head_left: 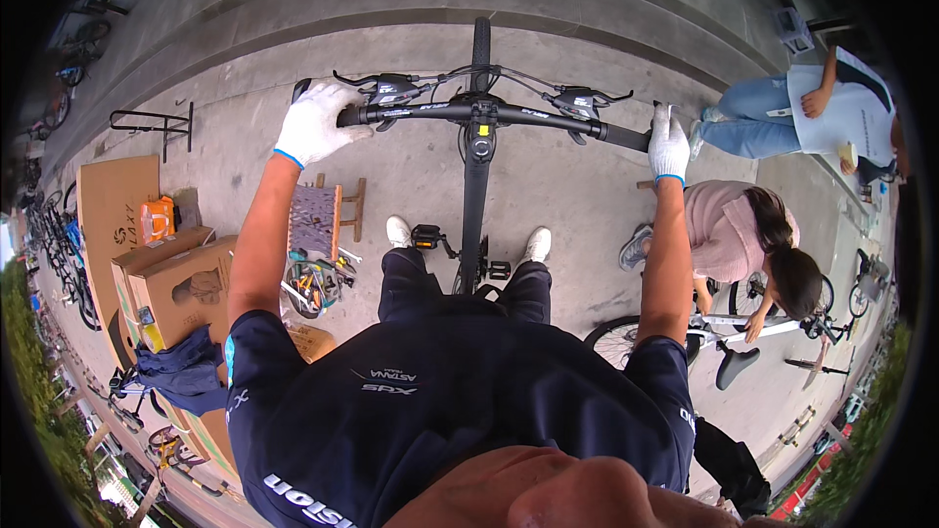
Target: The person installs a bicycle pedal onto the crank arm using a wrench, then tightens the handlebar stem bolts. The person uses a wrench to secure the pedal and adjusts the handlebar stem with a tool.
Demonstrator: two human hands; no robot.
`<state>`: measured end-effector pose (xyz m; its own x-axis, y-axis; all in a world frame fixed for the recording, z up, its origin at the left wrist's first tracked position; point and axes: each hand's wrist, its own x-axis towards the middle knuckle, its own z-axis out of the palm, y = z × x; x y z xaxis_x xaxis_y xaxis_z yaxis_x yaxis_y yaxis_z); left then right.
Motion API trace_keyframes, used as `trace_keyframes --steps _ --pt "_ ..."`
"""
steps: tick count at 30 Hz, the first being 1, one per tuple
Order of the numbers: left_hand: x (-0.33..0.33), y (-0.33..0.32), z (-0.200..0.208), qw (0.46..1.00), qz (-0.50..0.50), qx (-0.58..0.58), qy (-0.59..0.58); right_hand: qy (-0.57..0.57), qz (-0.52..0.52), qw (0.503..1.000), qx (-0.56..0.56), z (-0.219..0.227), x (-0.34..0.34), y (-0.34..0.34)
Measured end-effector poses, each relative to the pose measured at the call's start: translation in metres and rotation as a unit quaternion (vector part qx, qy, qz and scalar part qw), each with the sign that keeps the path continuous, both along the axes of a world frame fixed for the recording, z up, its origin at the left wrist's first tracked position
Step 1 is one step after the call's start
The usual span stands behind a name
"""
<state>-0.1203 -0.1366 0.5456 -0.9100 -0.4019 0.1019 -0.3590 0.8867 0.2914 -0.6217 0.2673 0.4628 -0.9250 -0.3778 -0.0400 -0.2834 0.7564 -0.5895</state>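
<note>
A black bicycle handlebar (523,115) spans in front of me, with the stem (480,137) at its middle and the front tyre (481,44) beyond. My left hand (318,124), in a white knit glove, is closed around the bar's left end. A short black piece (300,90) shows above its knuckles. At the other end, my gloved right hand (668,145) is closed at the tip of the right grip (624,136); its fingers partly hide what they hold. Inboard of the hands sit the left brake lever (391,88) and right brake lever (584,101). The frame runs back between my legs.
Cardboard boxes (186,284), a woven stool (313,220) and a tool pile (318,284) lie to the left. On the right, a person in pink (734,235) bends over a white bicycle (734,321); another person (831,108) stands behind. Concrete steps (391,0) cross the far side.
</note>
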Motion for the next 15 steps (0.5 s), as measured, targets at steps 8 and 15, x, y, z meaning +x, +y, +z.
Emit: trace_keyframes --steps 8,15 --pt "0.021 -0.045 -0.063 0.863 0.41 0.228 0.189 0.051 0.022 0.998 0.008 0.019 0.007 -0.006" --pt "0.031 -0.075 -0.083 0.907 0.369 0.179 0.09 -0.02 0.033 0.998 0.052 0.038 0.012 -0.012"
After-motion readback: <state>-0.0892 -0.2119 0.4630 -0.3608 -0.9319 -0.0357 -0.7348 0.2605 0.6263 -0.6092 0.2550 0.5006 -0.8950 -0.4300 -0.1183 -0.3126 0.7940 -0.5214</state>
